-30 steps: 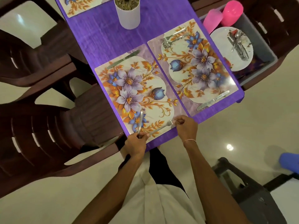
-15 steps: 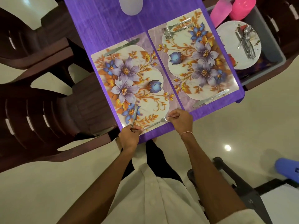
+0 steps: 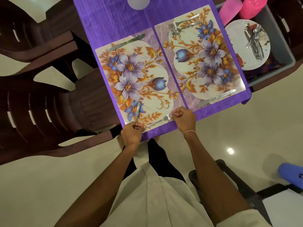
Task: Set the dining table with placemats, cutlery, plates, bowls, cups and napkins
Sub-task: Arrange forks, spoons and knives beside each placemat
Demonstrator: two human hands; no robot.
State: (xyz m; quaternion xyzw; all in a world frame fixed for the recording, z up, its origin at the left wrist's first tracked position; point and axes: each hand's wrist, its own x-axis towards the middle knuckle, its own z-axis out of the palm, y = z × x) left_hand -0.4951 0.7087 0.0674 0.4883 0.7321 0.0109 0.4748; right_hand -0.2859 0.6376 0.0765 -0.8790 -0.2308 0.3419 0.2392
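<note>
Right grip (image 3: 183, 120) pinches the tines end of the thin silver metal fork (image 3: 157, 121), which lies along the near edge of the floral rectangular placemat (image 3: 147, 71) on the purple-covered surface (image 3: 114, 17). Left grip (image 3: 131, 135) holds a slim steel spoon (image 3: 137, 110) by one end, above the mat's corner. Both pieces look shiny and plain. I judge them light, stiff and a little slippery, best held at the narrow handle.
</note>
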